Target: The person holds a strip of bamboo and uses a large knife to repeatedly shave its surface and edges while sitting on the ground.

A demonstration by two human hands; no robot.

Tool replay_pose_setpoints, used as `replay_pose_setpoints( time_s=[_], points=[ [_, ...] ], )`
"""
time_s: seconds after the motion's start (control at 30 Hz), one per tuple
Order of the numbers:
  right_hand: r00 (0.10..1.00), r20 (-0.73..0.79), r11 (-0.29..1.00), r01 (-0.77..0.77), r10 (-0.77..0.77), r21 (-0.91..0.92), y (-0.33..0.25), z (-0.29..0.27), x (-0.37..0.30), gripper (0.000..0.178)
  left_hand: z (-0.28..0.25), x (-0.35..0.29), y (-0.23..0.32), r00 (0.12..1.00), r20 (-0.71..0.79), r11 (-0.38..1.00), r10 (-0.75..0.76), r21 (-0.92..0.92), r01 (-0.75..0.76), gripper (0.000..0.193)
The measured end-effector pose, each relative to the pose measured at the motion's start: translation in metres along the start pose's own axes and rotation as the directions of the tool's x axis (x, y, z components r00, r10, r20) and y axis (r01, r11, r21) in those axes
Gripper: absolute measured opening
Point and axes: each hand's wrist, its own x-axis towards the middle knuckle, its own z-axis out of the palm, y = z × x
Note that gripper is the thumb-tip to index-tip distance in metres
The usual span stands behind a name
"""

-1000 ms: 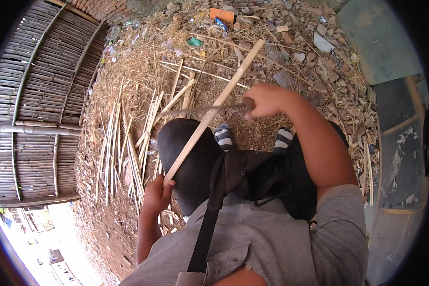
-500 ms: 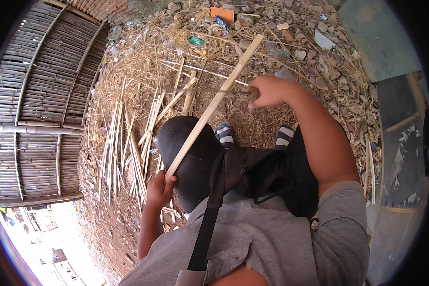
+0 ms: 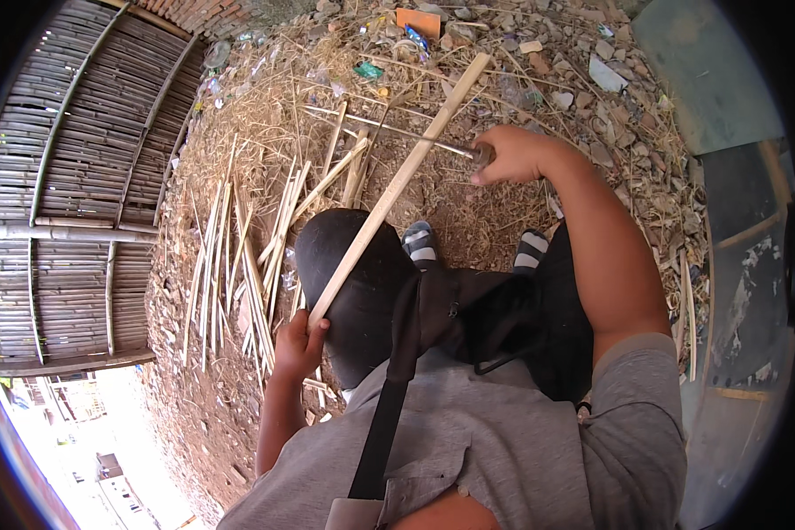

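A long, pale bamboo strip (image 3: 389,199) slants up and away across my left knee. Its near end is gripped in my closed left hand (image 3: 302,343), with the thumb along the edge. My right hand (image 3: 512,155) is wrapped round the short handle of a knife (image 3: 480,157). The knife's narrow blade reaches left and crosses the strip near its far end; whether its edge bites into the strip I cannot tell. Several split bamboo strips (image 3: 256,265) lie in a loose pile on the ground beyond my left hand.
A short bamboo piece (image 3: 355,168) stands or leans just past my left knee. Dry straw, broken stones and litter cover the ground (image 3: 574,106) ahead. A bamboo slat wall (image 3: 79,132) rises on the left, and grey sheets (image 3: 707,71) edge the right side. Striped socks show on my feet.
My right hand and the knife have moved slightly right, and nearer the far end of the strip. The strip's far end has risen slightly; my left hand keeps its hold.
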Motion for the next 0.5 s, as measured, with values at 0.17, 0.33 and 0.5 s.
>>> replay_pose_setpoints(
  time_s=[0.17,0.33,0.5],
  points=[
    [1.0,-0.029,0.998,-0.011,0.009,-0.058,-0.011,0.017,0.003,0.048,-0.004,-0.005,0.003,1.0,0.009,0.999,-0.003,0.043,0.003,0.044],
    [0.971,0.152,0.965,0.208,-0.184,-0.162,-0.03,0.024,-0.005,0.045,-0.006,-0.001,0.003,0.998,0.037,0.999,-0.045,-0.006,0.046,0.045],
    [0.975,0.053,0.953,-0.224,0.218,0.204,0.009,-0.017,0.001,0.049,-0.004,0.001,0.003,1.0,0.003,0.999,0.011,0.038,-0.011,0.044]
  ],
)
